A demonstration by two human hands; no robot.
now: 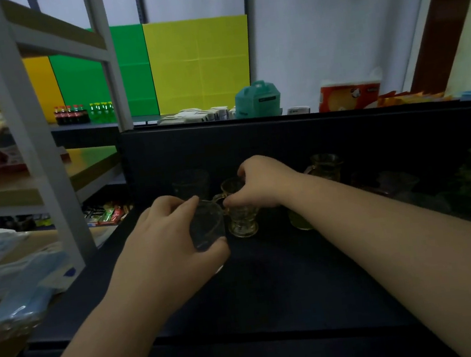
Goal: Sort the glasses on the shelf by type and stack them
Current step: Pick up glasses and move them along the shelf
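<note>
Looking down from the head view, a clear glass tumbler on the dark shelf is gripped by the left hand, and an amber footed mug by the right hand. Both are judged rigid, slippery, breakable; sidewalls are best held.

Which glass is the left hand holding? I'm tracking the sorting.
The plain clear tumbler, gripped by the left hand. The yellowish handled mug beside it is under the right hand.
</note>
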